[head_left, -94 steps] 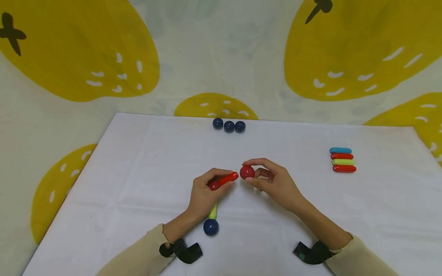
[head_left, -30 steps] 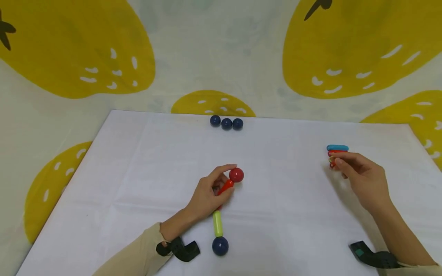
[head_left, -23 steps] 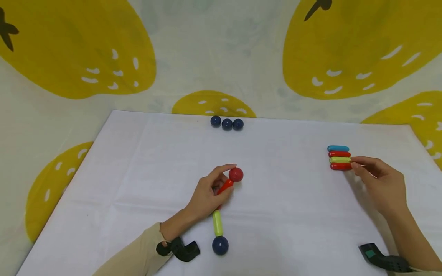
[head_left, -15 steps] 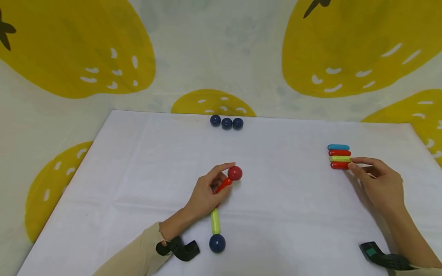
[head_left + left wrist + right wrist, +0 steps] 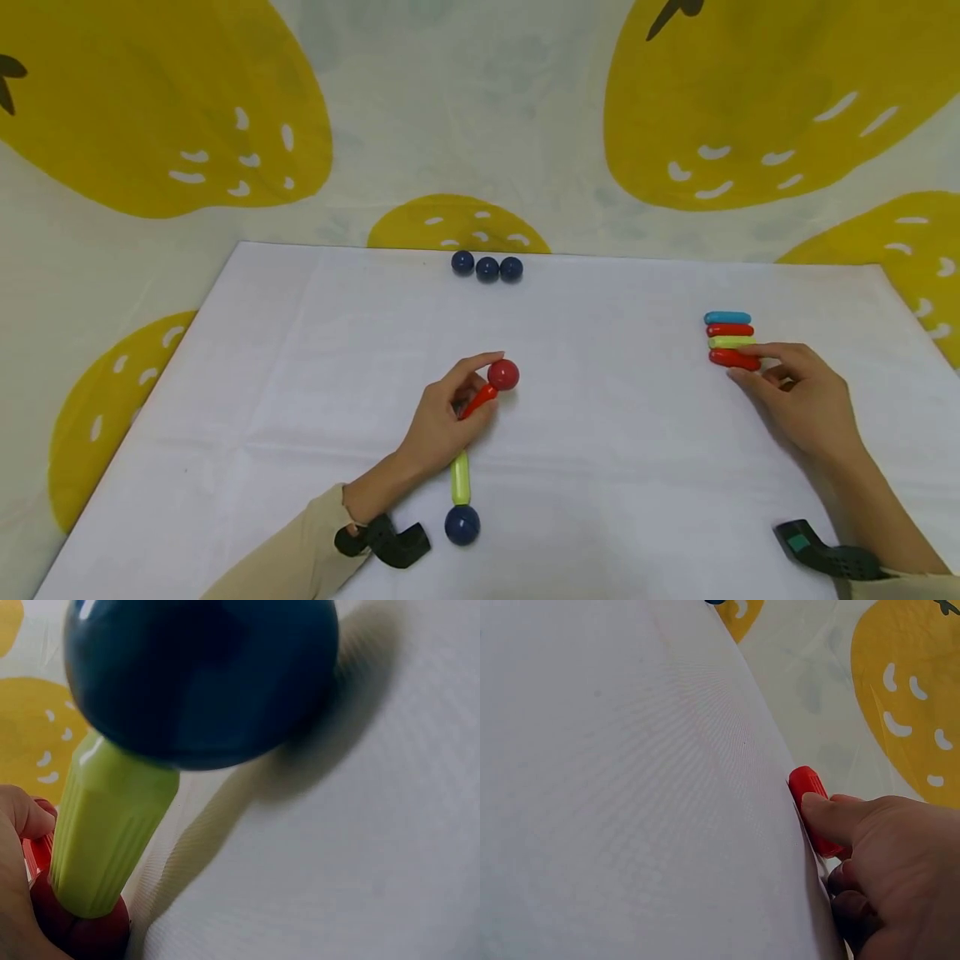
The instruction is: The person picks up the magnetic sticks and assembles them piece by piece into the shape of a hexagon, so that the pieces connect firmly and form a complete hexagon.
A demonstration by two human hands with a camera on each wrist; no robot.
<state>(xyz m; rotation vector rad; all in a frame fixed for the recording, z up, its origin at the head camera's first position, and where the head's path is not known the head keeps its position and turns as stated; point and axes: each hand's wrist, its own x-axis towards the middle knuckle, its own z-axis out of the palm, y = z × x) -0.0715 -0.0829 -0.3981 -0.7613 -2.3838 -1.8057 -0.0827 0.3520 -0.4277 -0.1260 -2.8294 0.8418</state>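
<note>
My left hand [image 5: 447, 414] holds a joined chain of magnetic building rods and balls. A red ball [image 5: 503, 375] tops its red rod [image 5: 478, 401]. Below the hand hang a yellow-green rod [image 5: 461, 478] and a dark blue ball [image 5: 462, 525]. The left wrist view shows another red ball [image 5: 82, 928] at the joint, hidden by the hand in the head view. At the right, my right hand [image 5: 806, 400] pinches the nearest red rod [image 5: 733, 359] between thumb and fingers; this red rod [image 5: 807, 782] shows in the right wrist view too.
Beyond the pinched rod lie a yellow-green rod [image 5: 729, 342], a red rod [image 5: 729, 331] and a blue rod [image 5: 727, 317] in a stack of rows. Three dark blue balls [image 5: 487, 269] sit at the far edge of the white table [image 5: 375, 317]. A patterned cloth [image 5: 465, 125] hangs behind.
The right hand put the red ball onto the chain's red rod, then moved right to the row of rods. It now pinches the nearest red rod, which has tilted slightly.
</note>
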